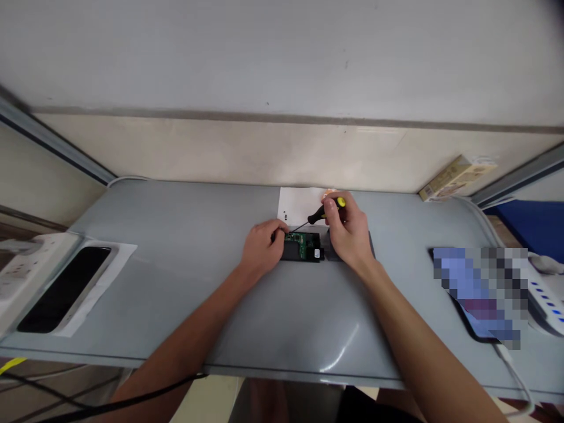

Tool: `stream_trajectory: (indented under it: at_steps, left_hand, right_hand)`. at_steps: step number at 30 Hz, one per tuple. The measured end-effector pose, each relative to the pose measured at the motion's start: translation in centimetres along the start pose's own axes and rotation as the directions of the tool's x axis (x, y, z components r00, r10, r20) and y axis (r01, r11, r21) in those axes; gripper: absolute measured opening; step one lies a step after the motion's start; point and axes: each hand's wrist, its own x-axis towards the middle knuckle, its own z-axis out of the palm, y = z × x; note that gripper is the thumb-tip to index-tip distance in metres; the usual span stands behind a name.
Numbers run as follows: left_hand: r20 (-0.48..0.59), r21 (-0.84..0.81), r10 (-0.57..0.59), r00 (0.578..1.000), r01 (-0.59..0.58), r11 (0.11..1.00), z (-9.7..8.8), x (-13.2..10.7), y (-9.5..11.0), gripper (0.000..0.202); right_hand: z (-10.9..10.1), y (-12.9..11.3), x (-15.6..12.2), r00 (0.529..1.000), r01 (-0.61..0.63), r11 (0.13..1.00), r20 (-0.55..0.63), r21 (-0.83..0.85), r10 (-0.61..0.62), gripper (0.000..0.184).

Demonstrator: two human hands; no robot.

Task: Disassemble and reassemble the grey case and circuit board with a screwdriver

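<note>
A small black device with a bare green circuit board [302, 245] lies on the grey table. My left hand [265, 245] is closed around its left end, fingers at the top left corner. In my right hand [350, 232] is a screwdriver [318, 215] with a black and yellow handle. Its thin shaft slants down to the left, the tip at the board's upper edge near my left fingertips. Behind the device a white sheet of paper [301, 202] carries several tiny dark pieces, too small to name. A dark flat piece [335, 251] sits partly hidden under my right hand.
At the left, a phone [66, 288] lies on white paper beside a white power strip [30, 267]. On the right are a second phone [478, 317], partly blurred out, a white charger [546, 299] with cables, and a small yellowish box [456, 178] against the back wall.
</note>
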Motion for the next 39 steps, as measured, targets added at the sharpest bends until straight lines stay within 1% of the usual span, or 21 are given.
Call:
stream_trajectory:
  at_steps: [5,14,20,30,33,36,39]
  left_hand:
    - [0.006,0.002,-0.020,1.000,0.019,1.000,-0.1,0.0,0.2,0.029]
    - [0.008,0.019,-0.009,1.000,0.009,1.000,0.0,0.0,0.1,0.028]
    - [-0.002,0.025,0.026,1.000,-0.026,0.999,0.2,0.0,0.0,0.029]
    - [-0.011,-0.004,-0.013,1.000,0.013,1.000,0.2,0.0,0.0,0.029]
    - [-0.011,-0.007,-0.016,1.000,0.016,1.000,0.2,0.1,0.0,0.029]
    - [-0.009,-0.007,-0.001,1.000,0.001,1.000,0.2,0.1,0.0,0.030]
    - [-0.007,-0.002,0.004,1.000,-0.004,1.000,0.2,0.0,0.0,0.030]
  right_hand:
    - [-0.1,0.0,-0.1,1.000,0.008,1.000,0.001,0.003,-0.008,0.032]
    - [-0.2,-0.3,-0.2,1.000,0.009,0.999,0.030,-0.038,-0.008,0.032]
    - [-0.3,-0.6,-0.3,0.999,0.025,0.999,0.048,-0.048,-0.023,0.032]
    - [-0.7,-1.8,-0.2,0.991,0.066,0.985,0.128,-0.157,-0.046,0.034]
    - [-0.5,-2.0,-0.1,0.986,0.093,0.981,0.151,-0.172,-0.067,0.033]
    - [-0.2,-2.6,0.3,0.980,0.100,0.975,0.188,-0.199,-0.062,0.031]
    - [0.2,-3.4,1.0,0.968,0.144,0.966,0.235,-0.216,-0.091,0.028]
